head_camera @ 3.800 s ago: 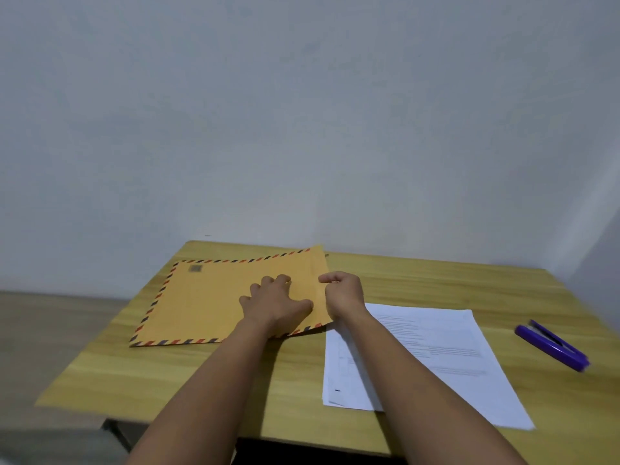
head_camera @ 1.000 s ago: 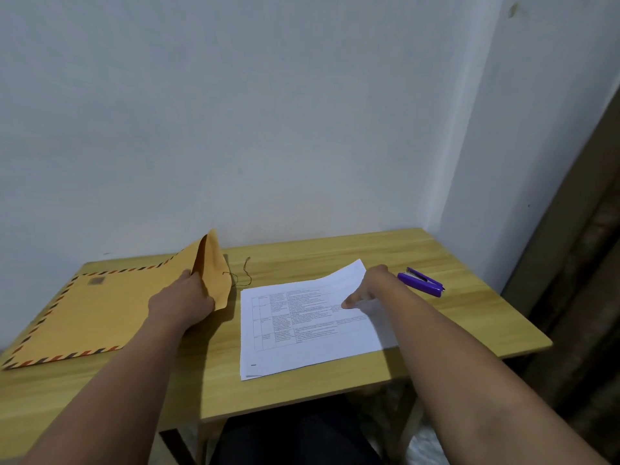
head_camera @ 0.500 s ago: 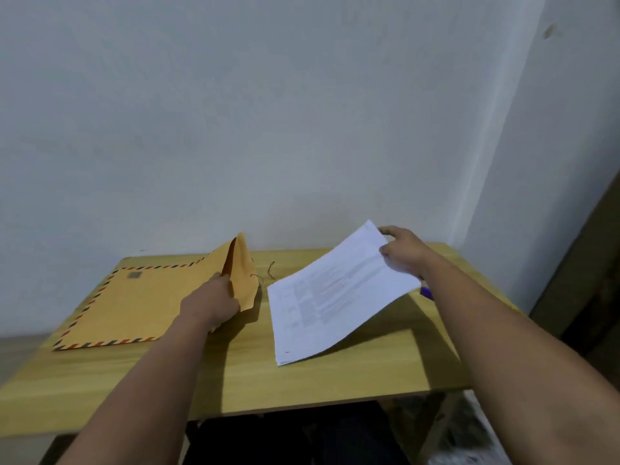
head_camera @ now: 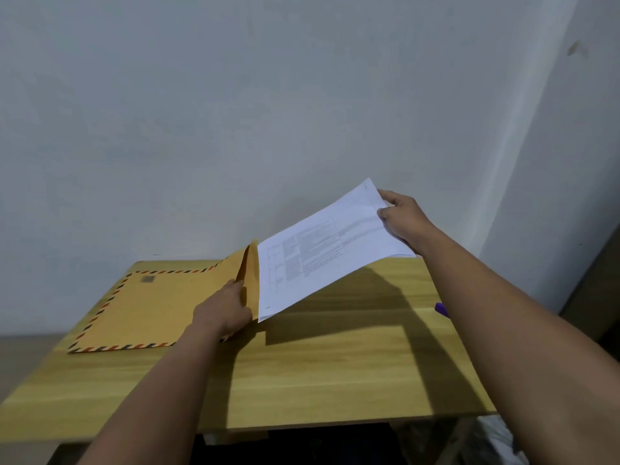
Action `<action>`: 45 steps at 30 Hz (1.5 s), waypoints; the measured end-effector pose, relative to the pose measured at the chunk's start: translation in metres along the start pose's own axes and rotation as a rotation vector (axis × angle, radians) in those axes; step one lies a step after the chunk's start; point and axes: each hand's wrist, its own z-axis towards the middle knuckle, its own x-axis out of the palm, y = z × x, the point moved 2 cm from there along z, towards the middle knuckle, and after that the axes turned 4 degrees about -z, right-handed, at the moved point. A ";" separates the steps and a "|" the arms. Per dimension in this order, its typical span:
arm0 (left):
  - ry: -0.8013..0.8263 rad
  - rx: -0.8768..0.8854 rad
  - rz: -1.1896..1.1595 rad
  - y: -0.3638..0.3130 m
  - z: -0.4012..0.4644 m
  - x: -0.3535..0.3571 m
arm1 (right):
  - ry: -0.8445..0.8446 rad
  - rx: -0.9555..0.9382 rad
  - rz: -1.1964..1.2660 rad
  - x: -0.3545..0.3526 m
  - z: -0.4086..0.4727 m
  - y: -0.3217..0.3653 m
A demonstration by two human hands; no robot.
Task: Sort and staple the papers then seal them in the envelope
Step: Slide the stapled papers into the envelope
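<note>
A large orange envelope (head_camera: 157, 307) with a red-and-blue striped border lies on the left of the wooden table (head_camera: 335, 374). My left hand (head_camera: 223, 310) grips its right end and holds the flap up, so the mouth faces right. My right hand (head_camera: 401, 218) grips the far end of the white printed papers (head_camera: 322, 253), which hang tilted in the air. Their lower left edge is right at the envelope's mouth. A purple stapler (head_camera: 442, 309) shows only as a tip behind my right forearm.
A pale wall stands close behind the table, with a corner at the right. The table's front edge runs across below my forearms. Dark floor and a pale object lie beneath at the lower right.
My right hand has lifted the papers fully off the table and carried them left, up to the envelope's mouth. My left hand keeps the flap raised.
</note>
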 end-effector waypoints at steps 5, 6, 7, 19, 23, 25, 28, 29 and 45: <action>0.022 0.028 0.060 -0.005 -0.003 0.000 | 0.014 0.018 -0.030 0.027 0.000 -0.013; 0.026 0.027 0.073 -0.006 -0.003 0.000 | 0.008 0.021 -0.034 0.032 0.000 -0.015; 0.031 0.029 0.083 -0.007 -0.003 0.001 | 0.001 0.023 -0.045 0.037 0.001 -0.016; 0.031 0.017 0.260 -0.018 0.004 0.008 | -0.039 0.030 -0.122 0.059 0.024 -0.007; 0.016 0.008 0.252 -0.025 0.005 0.005 | -0.053 0.044 -0.141 0.068 0.021 -0.007; -0.001 0.019 0.250 -0.030 0.005 0.003 | -0.060 0.043 -0.148 0.082 0.016 -0.008; -0.029 0.039 0.228 -0.039 0.006 0.002 | -0.093 0.051 -0.116 0.114 0.008 -0.017; -0.040 0.043 0.219 -0.043 0.005 0.001 | -0.098 0.052 -0.104 0.126 0.003 -0.019; -0.092 0.023 0.208 -0.045 0.003 -0.003 | 0.016 -0.014 -0.268 0.161 -0.029 -0.032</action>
